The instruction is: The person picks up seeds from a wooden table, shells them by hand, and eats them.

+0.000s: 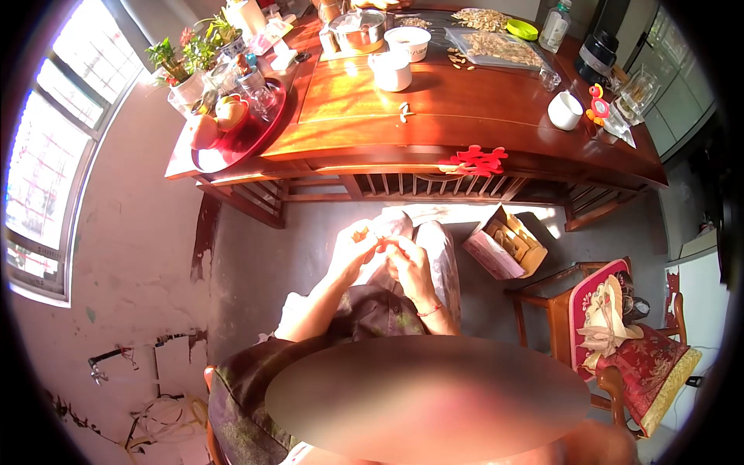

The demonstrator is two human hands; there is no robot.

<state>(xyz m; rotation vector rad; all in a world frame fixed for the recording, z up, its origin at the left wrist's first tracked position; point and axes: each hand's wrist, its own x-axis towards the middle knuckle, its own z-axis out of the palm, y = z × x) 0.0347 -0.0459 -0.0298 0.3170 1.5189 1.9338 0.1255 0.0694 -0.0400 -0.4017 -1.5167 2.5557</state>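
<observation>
Over my lap, my left hand [355, 249] and my right hand [408, 267] meet with fingertips pinched together. Between them is something small and pale that glare keeps me from naming. The fingers of my left hand are curled; a red bracelet [429, 311] circles my right wrist. Beyond my hands stands a wooden table [341, 112]. A few small pale pieces [404, 112] lie near its front, behind them a white cup [390, 71] and a white tub [408, 43]. Many pale, flat pieces [496, 48] are spread on a plastic sheet at the back.
At the table's left is a red tray [267, 139] with fruit [204, 132], beside potted plants [174, 66]. A white mug [565, 111] and glass jar [640, 89] stand right. An open cardboard box [506, 244] is on the floor, near a chair [558, 318] holding cushions.
</observation>
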